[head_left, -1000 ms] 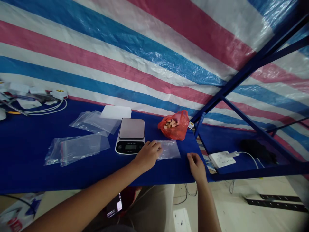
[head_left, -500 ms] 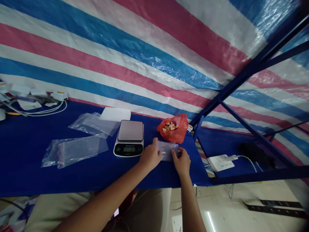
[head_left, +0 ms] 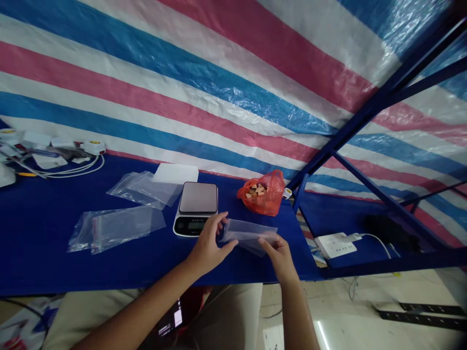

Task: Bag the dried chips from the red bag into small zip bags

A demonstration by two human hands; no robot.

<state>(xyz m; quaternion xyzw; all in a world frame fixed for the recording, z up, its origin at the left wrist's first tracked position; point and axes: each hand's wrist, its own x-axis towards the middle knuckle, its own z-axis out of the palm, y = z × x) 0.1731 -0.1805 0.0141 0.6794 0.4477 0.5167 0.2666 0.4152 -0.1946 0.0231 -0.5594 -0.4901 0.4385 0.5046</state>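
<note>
A clear plastic bag [head_left: 250,231] spans the gap between my hands over the blue table. My right hand [head_left: 279,253] pinches its right end between thumb and fingers. At the bag's left end my left hand [head_left: 211,243] is open, thumb and fingers apart around the edge; whether it touches the plastic I cannot tell. Just behind my left hand is a kitchen scale [head_left: 199,199], its platform bare and its display partly covered by my fingers. A red plastic bag [head_left: 268,194] holding small light-brown pieces stands open beyond my right hand.
Several clear bags [head_left: 127,226] lie left of the scale, near a white flat piece [head_left: 175,173]. White cables and plugs [head_left: 73,153] crowd the far left. A blue metal frame [head_left: 324,155] and a power strip [head_left: 335,244] are at the right. A phone [head_left: 173,318] lies below the table edge.
My left hand has moved left and opened its fingers. The clear bag, flat on the table before, now looks raised and stretched longer, with my right hand on its right end.
</note>
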